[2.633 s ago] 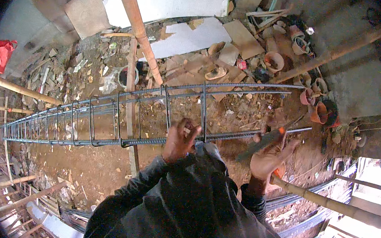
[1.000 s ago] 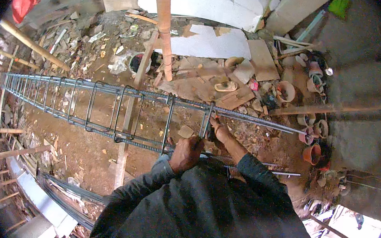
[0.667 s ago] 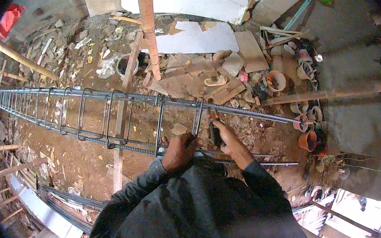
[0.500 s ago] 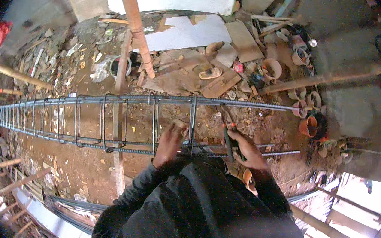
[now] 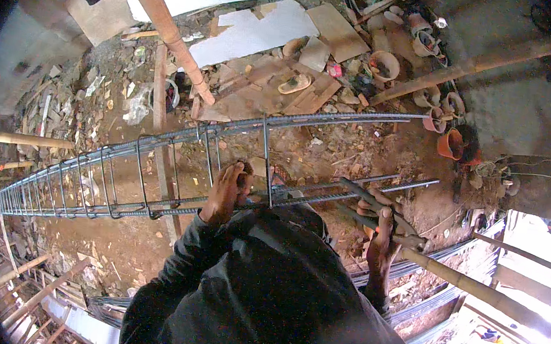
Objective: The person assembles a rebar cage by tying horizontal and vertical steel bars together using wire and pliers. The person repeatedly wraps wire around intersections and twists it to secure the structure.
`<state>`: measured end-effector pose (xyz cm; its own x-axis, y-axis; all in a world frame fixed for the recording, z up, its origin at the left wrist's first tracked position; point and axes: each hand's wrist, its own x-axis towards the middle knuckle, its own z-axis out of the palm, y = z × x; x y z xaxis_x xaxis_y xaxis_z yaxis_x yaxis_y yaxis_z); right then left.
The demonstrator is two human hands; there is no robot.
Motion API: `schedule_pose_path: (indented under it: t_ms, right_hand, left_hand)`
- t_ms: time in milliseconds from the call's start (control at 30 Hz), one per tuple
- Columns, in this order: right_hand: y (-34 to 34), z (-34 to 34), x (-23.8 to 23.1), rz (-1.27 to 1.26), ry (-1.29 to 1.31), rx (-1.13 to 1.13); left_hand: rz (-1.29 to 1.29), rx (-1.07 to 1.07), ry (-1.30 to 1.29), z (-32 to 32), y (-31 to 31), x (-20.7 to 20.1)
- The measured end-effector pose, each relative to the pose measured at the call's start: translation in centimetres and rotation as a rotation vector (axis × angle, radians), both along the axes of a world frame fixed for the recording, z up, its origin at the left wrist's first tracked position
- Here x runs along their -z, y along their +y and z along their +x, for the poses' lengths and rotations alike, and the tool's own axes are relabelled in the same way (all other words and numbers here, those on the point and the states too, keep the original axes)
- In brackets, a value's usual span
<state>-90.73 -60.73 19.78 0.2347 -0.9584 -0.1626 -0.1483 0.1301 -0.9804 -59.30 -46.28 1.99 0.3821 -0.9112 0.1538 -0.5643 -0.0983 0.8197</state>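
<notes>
A long cage of steel reinforcing bars (image 5: 158, 138) with square stirrups runs across in front of me, from the far left to the right. My left hand (image 5: 223, 192) is at the cage's near bars, just left of the last stirrup (image 5: 265, 161). Its fingers are curled; what they hold, if anything, I cannot make out. My right hand (image 5: 383, 234) grips a pair of pincers (image 5: 380, 202) close to the right ends of the near bars. The dark handles point left, and the head is partly hidden by the fingers.
A wooden prop (image 5: 175, 37) leans beyond the cage, and a timber (image 5: 164, 103) passes under it. Rubble, boards (image 5: 337, 29) and a sandal (image 5: 295, 83) lie on the dirt. Buckets (image 5: 449, 144) stand at right. A bamboo pole (image 5: 478, 287) juts in at lower right.
My right hand has drawn back from the far bars toward the near right, and the pincers have turned sideways. My left hand has shifted slightly left. The view has tilted.
</notes>
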Motion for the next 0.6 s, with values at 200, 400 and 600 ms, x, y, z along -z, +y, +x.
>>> schedule_pose_path:
  t_ms: [200, 400, 600]
  right_hand:
    - [1.4, 1.9, 4.2, -0.133, 0.360, -0.061]
    - [-0.6, 1.6, 10.0, -0.617, 0.788, -0.240]
    - [-1.5, 1.6, 8.8, -0.674, 1.003, -0.628]
  left_hand:
    - [0.119, -0.177, 0.754, -0.3, -1.1, -3.0]
    - [0.243, -0.384, 1.204, 0.9, -3.8, -2.0]
    - [0.199, -0.290, 1.266, 2.0, -6.8, 2.1]
